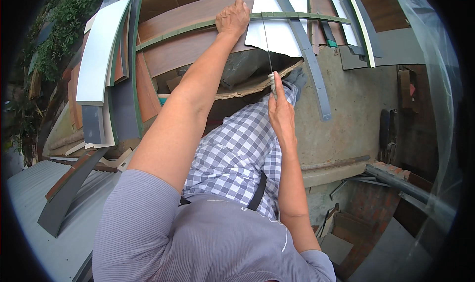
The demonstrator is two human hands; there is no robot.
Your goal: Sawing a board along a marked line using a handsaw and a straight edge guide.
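- The left hand was closed in a fist on the strip, which was long, thin and green and lay across the boards.
- The right hand was closed around the handle of the saw; its thin blade pointed away from the person and crossed the strip, just right of the left hand — I cannot tell how deep it cut.
- Around the blade there was little free room: a white sheet lay beneath, and a grey bar crossed the strip just to the right.
- A leg in checked cloth stretched below the saw.
- Clear plastic hung at the far right.
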